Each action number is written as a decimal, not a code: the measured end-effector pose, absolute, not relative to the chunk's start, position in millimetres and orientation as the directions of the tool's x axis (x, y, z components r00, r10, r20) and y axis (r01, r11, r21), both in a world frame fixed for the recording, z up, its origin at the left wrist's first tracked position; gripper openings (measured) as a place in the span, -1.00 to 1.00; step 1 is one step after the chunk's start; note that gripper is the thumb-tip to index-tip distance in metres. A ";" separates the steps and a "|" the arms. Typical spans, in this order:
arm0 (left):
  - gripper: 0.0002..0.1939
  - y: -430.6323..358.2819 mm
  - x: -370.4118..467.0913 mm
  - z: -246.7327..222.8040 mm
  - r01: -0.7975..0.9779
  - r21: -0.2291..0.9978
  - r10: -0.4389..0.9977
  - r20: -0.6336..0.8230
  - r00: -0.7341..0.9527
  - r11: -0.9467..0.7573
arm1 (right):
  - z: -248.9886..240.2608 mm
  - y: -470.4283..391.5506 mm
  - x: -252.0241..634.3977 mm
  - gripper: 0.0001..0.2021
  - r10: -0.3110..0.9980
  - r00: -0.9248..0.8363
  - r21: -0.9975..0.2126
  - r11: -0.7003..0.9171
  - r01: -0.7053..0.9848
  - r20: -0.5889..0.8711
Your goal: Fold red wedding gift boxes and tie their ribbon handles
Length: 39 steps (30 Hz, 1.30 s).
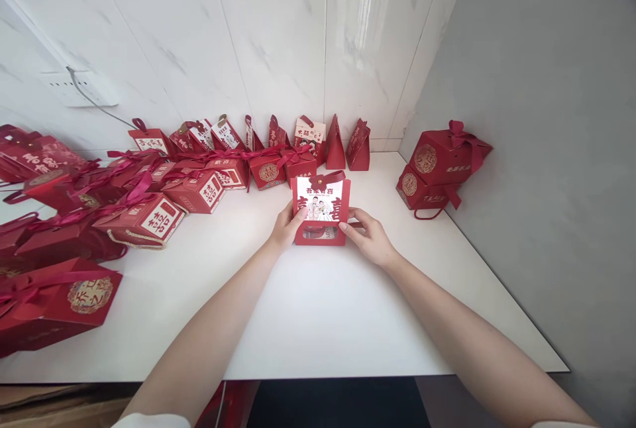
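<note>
Gently, the left hand (pixel 283 228) pinched one side of the red gift box (pixel 322 214), its thumb lying on the printed front and its other fingers partly hidden behind the edge. Opposite, the right hand (pixel 370 237) held the other side with a looser curl, thumb pressed near the lower corner, fingertips out of sight behind. Between them the box stood upright over the middle of the white table (pixel 318 328), its front facing the wearer, with a cartoon couple above a clear window and a dark red strap on top; whether its base touched down, I couldn't tell. Just behind stood a row of narrow peaked boxes (pixel 336 144). Ribbon-tied boxes (pixel 203 191) crowded the left, and two more boxes (pixel 444 158) were stacked at right, beside a grey panel (pixel 536 150).
</note>
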State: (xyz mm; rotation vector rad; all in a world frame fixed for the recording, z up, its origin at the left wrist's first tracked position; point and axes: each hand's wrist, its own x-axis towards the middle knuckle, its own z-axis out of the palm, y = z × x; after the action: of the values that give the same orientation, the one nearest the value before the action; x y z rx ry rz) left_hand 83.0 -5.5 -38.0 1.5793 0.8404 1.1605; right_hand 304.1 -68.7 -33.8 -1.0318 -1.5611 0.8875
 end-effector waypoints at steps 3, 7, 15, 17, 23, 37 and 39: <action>-0.40 -6.4 84.5 -36.8 0.028 0.954 0.919 0.278 0.279 -0.298 | -33.3 -68.7 304.2 -0.72 0.933 -0.109 -0.915 0.357 0.190 0.342; -0.39 -6.2 85.3 -35.7 0.059 0.952 0.922 0.275 0.274 -0.301 | -33.5 -67.9 305.1 -0.70 0.939 -0.103 -0.916 0.342 0.207 0.328; -0.40 -10.8 83.8 -31.2 0.205 0.898 0.903 0.329 0.275 -0.390 | -31.5 -72.7 300.7 -0.64 0.854 -0.022 -0.785 0.488 0.382 0.520; -0.46 -14.3 83.6 -29.8 0.308 0.826 0.869 0.378 0.319 -0.472 | -22.7 -78.2 300.1 -0.62 0.725 0.038 -0.621 0.561 0.547 0.688; -0.61 -24.3 91.8 -28.8 0.487 0.571 0.750 0.473 0.463 -0.661 | 3.9 -89.6 311.6 -0.76 0.420 0.085 -0.316 0.520 0.794 0.904; -0.63 -26.4 94.6 -28.8 0.486 0.532 0.720 0.471 0.510 -0.693 | 8.3 -89.9 315.5 -0.69 0.378 -0.005 -0.224 0.559 0.799 0.926; -0.62 -26.5 94.7 -28.6 0.487 0.530 0.718 0.472 0.511 -0.695 | 9.6 -91.0 317.1 -0.81 0.378 -0.003 -0.220 0.545 0.809 0.926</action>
State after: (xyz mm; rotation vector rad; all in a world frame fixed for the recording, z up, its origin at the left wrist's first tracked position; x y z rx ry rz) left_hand 94.7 -26.5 -28.6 2.4273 1.0050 0.9845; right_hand 317.1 -91.0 9.6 -1.0291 -1.6082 -0.4584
